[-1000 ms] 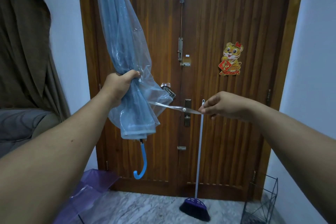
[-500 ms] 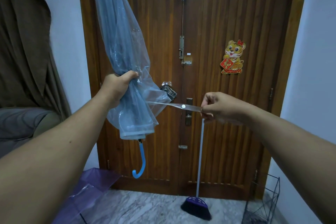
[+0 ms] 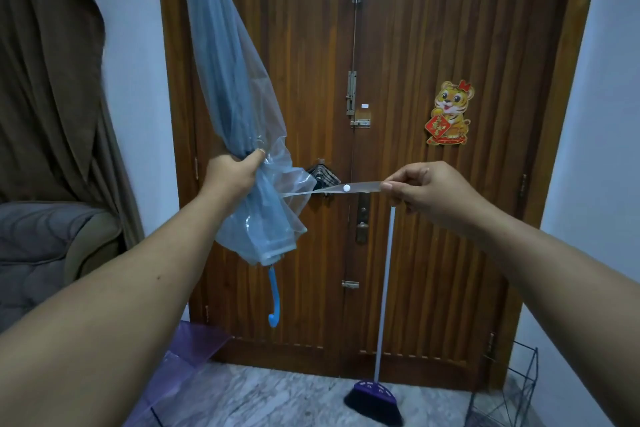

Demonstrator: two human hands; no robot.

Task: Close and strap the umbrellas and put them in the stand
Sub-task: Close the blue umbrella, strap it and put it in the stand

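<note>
Blue umbrella (image 3: 221, 55) tip cut off by top edge, above the door (image 3: 415, 45); shaft hidden inside the folded canopy, only the hooked handle shows below it. Left hand (image 3: 233, 175) palm side hidden, fingers wrapped behind the canopy. Strap (image 3: 332, 188) end covered by right hand (image 3: 424, 189) fingers in front of the door. Purple umbrella (image 3: 187, 354) at door's lower left mostly cut by bottom edge and behind left forearm. Wire stand (image 3: 512, 392) right of door cut at bottom edge. Broom (image 3: 375, 400) bristles blurred. Sticker (image 3: 449, 114) lettering too small to read.
</note>
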